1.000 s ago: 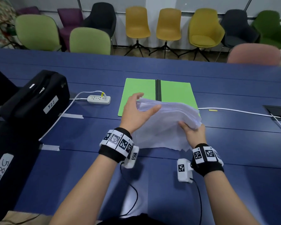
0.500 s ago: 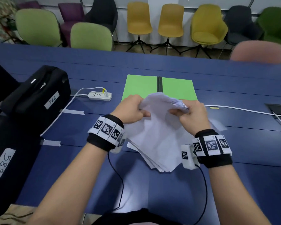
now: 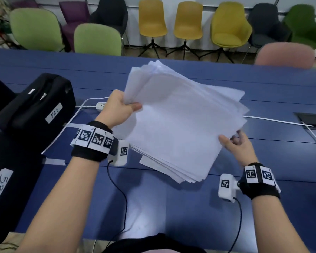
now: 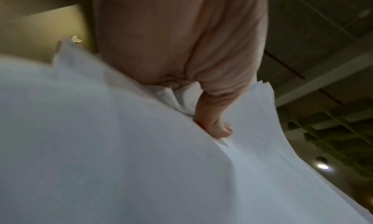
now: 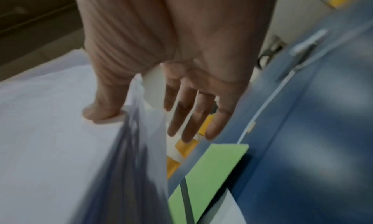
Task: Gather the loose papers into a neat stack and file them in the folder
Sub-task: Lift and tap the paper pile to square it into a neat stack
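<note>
A thick, uneven stack of white papers (image 3: 181, 125) is held up off the blue table (image 3: 171, 207), tilted, with its edges fanned out. My left hand (image 3: 125, 106) grips the stack's left corner, thumb (image 4: 214, 122) pressed on the top sheet. My right hand (image 3: 232, 140) is at the stack's right edge. Its thumb (image 5: 101, 112) rests on the top sheet while its fingers (image 5: 191, 115) stay straight and spread behind the edge. The papers hide the open green folder in the head view. Part of the folder (image 5: 212, 171) shows below the stack in the right wrist view.
Two black cases (image 3: 35, 110) with number labels fill the table's left side. A white power strip (image 3: 100, 105) lies by my left hand. A white cable (image 3: 274, 121) runs right toward a table hatch (image 3: 312, 118). Chairs (image 3: 152, 17) line the far edge.
The stack has been lifted off the table and tilted up, covering the folder. My hands have spread apart to opposite edges, and my right hand's fingers have straightened.
</note>
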`<state>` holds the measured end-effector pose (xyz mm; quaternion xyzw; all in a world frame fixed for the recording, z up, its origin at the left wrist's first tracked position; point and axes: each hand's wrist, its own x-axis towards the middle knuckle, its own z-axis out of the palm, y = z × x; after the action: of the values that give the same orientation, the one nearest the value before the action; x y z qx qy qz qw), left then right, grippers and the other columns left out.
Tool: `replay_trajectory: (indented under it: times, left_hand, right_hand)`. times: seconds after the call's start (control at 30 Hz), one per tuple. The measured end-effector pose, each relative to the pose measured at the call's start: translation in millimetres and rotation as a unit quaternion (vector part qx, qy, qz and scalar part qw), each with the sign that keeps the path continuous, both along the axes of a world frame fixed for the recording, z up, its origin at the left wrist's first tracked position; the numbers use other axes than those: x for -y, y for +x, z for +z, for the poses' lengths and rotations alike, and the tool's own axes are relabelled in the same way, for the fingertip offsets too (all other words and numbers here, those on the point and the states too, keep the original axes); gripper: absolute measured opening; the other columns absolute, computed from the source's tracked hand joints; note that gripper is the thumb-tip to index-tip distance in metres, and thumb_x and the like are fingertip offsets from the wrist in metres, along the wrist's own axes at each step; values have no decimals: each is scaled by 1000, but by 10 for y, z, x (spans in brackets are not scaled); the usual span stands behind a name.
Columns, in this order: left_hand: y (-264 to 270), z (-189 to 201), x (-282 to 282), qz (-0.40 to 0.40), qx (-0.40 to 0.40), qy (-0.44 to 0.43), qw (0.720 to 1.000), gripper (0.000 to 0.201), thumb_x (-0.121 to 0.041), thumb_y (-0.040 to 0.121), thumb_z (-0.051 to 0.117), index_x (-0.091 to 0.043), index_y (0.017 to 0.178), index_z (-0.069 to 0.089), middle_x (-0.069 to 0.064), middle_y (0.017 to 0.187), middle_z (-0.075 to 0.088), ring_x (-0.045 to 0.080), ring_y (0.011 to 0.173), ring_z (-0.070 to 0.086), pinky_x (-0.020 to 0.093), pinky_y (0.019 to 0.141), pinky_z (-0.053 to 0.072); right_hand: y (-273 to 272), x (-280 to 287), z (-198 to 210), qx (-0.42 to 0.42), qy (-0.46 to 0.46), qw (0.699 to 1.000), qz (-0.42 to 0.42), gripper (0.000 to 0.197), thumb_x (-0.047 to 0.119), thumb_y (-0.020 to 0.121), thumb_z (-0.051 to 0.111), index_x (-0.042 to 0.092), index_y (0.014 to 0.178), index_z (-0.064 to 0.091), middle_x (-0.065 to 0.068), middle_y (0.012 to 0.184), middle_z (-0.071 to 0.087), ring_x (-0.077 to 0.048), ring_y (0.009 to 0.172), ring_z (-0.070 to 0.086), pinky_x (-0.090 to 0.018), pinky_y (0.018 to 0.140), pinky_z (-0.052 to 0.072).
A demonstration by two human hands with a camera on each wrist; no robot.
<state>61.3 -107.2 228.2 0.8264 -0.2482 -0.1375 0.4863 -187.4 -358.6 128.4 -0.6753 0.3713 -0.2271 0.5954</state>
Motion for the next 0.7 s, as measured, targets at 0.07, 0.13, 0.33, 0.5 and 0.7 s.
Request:
replay_trajectory:
  times: [0.07,0.13,0.33,0.5,0.7]
  left_hand:
    - [-4,-119,-8,18,-37,-34,999,10,-7,84,69,2,85,68,6,81,63,14,70,59,26,72,46]
    - [-7,-256,-14,34,-76,-72,994,6,-2,86,65,-6,90,68,1,83,66,0,63,63,14,67,50]
    - [99,-838,-80,119,-191,-112,968,35,1,86,64,1,120,60,7,107,66,21,101,62,31,92,46]
    - [131,-1342,-86,150,-242,-36,958,35,-1,87,64,7,121,59,15,117,64,19,97,58,28,83,43]
    - [-52,-2038,-283,211,-282,90,932,40,-4,88,64,9,125,55,19,130,58,30,120,57,26,87,40]
  right_hand:
    - [34,-96,-128,41,109,993,37,54,33,76,74,14,121,50,9,74,69,4,56,64,-14,57,50]
    - [76,-205,-219,54,178,981,64,78,42,58,81,9,122,53,5,88,76,-4,74,72,-17,61,55]
    - [322,-266,-386,21,126,992,13,20,11,91,59,12,111,60,-6,104,69,-10,76,70,-20,66,58]
    - [503,-312,-623,-59,52,997,16,24,10,92,57,12,115,59,-7,113,66,-21,96,63,-33,88,50]
    - [604,-326,-1051,-225,31,968,105,43,20,90,58,6,131,54,-10,130,60,-26,116,59,-43,102,46]
